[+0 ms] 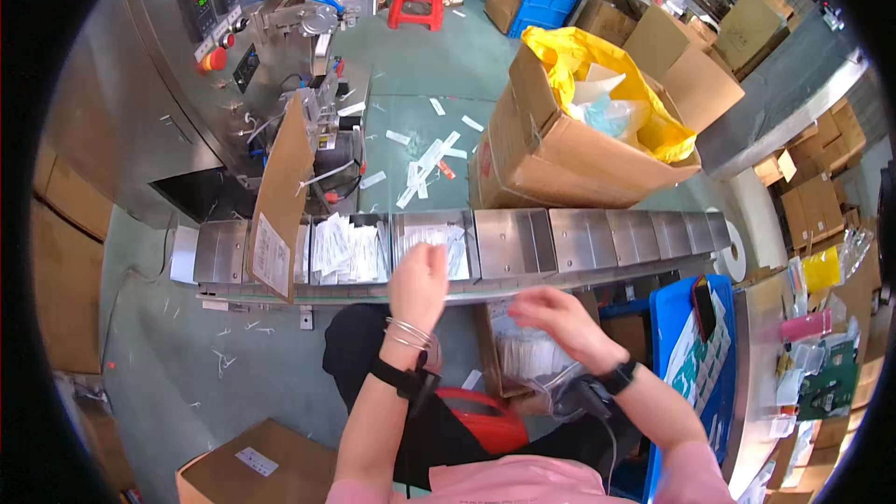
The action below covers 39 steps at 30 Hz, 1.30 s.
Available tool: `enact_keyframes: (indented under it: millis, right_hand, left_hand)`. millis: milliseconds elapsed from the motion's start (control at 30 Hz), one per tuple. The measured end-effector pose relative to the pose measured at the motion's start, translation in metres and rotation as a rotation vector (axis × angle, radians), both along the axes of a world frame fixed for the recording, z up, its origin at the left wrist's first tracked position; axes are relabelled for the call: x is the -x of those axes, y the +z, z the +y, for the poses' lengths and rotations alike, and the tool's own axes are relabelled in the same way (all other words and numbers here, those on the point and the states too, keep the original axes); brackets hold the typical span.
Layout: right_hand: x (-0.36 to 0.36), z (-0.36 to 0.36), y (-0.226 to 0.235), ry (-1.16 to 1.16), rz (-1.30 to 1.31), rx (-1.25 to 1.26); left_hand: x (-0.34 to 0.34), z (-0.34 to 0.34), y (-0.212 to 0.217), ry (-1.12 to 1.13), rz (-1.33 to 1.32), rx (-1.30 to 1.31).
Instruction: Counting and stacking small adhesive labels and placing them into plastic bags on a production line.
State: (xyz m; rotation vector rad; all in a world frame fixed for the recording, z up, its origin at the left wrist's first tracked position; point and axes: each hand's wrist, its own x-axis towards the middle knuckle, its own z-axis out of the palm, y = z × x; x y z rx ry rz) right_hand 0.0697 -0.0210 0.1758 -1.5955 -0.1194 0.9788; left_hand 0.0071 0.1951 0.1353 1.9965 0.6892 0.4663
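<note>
My left hand [420, 276] is curled closed at the front of a metal bin that holds thin white packets [455, 241]. Whatever it may grip is hidden by the fingers. My right hand [557, 317] hovers above a carton of stacked white packets [530, 357], its fingers stretched to the left with nothing seen in them. Left of my left hand, another bin is heaped with loose white packets [347, 250]. Both bins belong to a row of steel compartments [583, 241] along a conveyor.
A cardboard sheet [283, 196] leans in the row's left end. Beyond the conveyor stands a large carton with a yellow liner [560, 145]; packets [429, 163] litter the floor. At right is a blue tray [667, 327] with a phone. A steel machine [159, 65] stands left; a person's legs show far back.
</note>
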Motion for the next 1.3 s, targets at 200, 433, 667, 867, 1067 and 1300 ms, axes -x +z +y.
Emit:
enact_keyframes:
  millis: [200, 433, 667, 867, 1067, 1300]
  right_hand:
    - [-0.035, 0.122, -0.067, -0.115, -0.014, 0.034]
    - [-0.070, 0.181, -0.130, -0.009, 0.055, 0.505]
    - [-0.061, 0.197, -0.143, -0.055, -0.016, 0.707]
    - [-0.045, 0.208, -0.114, -0.015, 0.118, 0.393]
    - [-0.051, 0.201, -0.142, -0.120, 0.148, 0.163]
    - [-0.042, 0.215, -0.133, -0.040, 0.332, 0.102]
  left_hand:
    - [0.003, 0.008, -0.049, 0.001, 0.144, -0.357]
    - [-0.003, 0.011, -0.055, -0.054, 0.212, -0.371]
    - [0.001, 0.020, -0.046, -0.094, 0.299, -0.348]
    - [0.009, 0.025, -0.063, -0.032, 0.362, -0.282]
    - [0.002, 0.023, -0.051, 0.057, 0.244, -0.218]
    - [0.011, 0.030, -0.044, 0.142, 0.117, -0.208]
